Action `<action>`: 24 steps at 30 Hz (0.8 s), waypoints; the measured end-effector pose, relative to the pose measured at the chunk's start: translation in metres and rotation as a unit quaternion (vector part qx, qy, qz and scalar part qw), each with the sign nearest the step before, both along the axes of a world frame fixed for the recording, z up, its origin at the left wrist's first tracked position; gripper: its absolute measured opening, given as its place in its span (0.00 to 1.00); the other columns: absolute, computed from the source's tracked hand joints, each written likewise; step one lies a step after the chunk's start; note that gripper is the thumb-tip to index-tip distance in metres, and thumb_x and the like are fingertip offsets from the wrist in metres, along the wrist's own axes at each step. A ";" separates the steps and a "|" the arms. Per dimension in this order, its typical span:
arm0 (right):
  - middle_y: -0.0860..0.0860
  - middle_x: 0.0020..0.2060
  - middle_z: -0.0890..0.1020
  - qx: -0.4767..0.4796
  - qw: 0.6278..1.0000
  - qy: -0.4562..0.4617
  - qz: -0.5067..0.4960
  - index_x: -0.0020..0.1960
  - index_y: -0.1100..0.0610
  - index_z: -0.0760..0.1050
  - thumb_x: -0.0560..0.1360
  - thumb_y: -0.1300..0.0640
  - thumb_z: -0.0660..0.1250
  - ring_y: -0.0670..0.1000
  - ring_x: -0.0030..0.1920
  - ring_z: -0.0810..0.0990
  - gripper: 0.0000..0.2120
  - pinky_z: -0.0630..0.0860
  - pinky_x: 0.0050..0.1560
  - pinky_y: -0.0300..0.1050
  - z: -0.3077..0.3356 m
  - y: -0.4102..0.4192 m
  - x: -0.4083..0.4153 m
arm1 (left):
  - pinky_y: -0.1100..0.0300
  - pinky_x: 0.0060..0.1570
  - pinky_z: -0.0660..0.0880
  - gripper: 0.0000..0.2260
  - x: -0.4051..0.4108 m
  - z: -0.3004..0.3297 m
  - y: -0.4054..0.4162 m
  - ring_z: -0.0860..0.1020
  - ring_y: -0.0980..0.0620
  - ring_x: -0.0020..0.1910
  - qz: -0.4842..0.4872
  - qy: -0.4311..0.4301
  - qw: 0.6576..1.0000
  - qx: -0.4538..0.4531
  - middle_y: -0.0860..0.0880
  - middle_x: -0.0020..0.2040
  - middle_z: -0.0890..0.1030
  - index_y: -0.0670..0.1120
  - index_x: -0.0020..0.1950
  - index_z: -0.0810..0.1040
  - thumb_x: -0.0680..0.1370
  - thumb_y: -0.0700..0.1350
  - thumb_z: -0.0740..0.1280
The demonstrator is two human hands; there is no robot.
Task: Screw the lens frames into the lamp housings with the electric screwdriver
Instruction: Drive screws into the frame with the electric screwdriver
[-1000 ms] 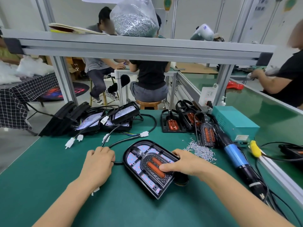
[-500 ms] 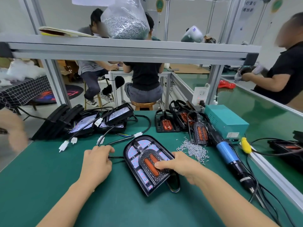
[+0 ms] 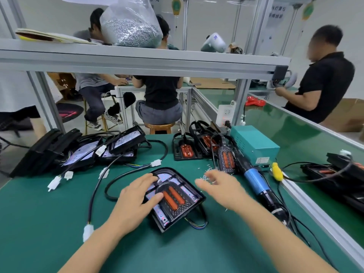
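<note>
Left hand lay flat on the lamp housing, fingers spread and relaxed, pressing on the left half, thumb close to the orange lens frame seated in the middle. Housing sat on the green mat right in front, tilted a bit, with its black cable looping off to the left and ending in a white connector. Right hand hovered just right of the housing, fingers loose and open, gripping nothing, pretty blurry though. Just past it, a little pile of loose screws on the mat. Electric screwdriver, blue grip, lay untouched further right, near the teal power box. More lens frames leaned in a row behind the screws, and a stack of other housings with wires sat at the back left. Up on the shelf, a clear bag of screws. Other workers sat at benches beyond.
</note>
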State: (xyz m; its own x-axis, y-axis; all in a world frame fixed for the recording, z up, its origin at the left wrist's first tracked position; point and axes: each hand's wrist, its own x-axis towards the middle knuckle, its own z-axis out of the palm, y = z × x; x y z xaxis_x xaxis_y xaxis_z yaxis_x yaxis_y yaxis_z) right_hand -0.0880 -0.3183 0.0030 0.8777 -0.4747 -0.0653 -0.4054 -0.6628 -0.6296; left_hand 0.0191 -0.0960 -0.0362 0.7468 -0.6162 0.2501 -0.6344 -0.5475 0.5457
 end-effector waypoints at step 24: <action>0.53 0.34 0.75 0.074 0.972 -0.030 -0.220 0.40 0.57 0.69 0.60 0.55 0.73 0.54 0.29 0.72 0.16 0.68 0.30 0.42 -0.005 -0.115 -0.055 | 0.54 0.60 0.68 0.14 0.010 0.023 -0.175 0.77 0.46 0.57 -0.033 -0.026 0.968 0.248 0.49 0.56 0.81 0.49 0.54 0.82 0.75 0.35 0.63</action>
State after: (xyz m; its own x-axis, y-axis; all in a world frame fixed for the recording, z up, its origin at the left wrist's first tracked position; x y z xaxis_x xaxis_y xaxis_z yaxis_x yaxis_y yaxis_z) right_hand -0.1429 -0.4329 -0.0023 0.5964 -0.7940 -0.1174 -0.5890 -0.3335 -0.7361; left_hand 0.0286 -0.2710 -0.0130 0.6958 -0.7164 -0.0518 -0.6969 -0.6908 0.1928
